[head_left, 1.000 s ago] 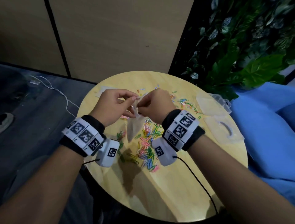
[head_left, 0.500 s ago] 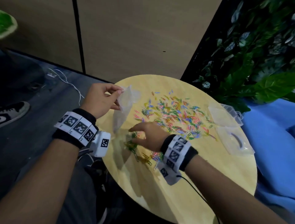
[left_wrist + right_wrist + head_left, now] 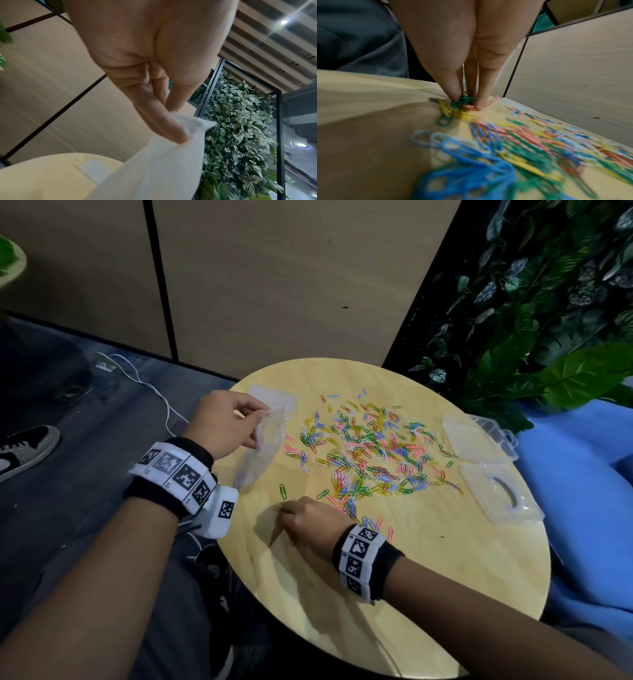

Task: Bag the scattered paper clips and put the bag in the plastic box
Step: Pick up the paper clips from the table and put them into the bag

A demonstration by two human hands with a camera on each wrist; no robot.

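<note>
The round surface [image 3: 428, 577] is pale, smooth wood grain, and that smoothness is the first risk: thin wire clips lie flat on it and give fingertips little to get under, so a pinch may slide them toward the near-left edge and onto the floor rather than lift them.

The plastic box [image 3: 498, 491] sits open at the right edge, clear and rigid, its hinged lid [image 3: 476, 438] lying just beyond it. It is well apart from both hands, so the bag has some way to travel later.

The bag [image 3: 263, 446] is thin, cloudy, limp film, hanging from the left hand [image 3: 222, 429], whose grip pinches its top edge between thumb and fingers at the far left of the surface. Held at one point only, the mouth will likely sag shut, and clips dropped at it could bounce off.

The paper clips [image 3: 363, 453] are a wide scatter of coated loops in blue, green, yellow, pink and white, across the middle, none visibly bagged. They overlap and may snag together, dragging strays along.

The right hand [image 3: 311, 525], near the left side, has a narrow grip: fingertips [image 3: 453, 93] closed on a small green and yellow cluster against the wood.
</note>
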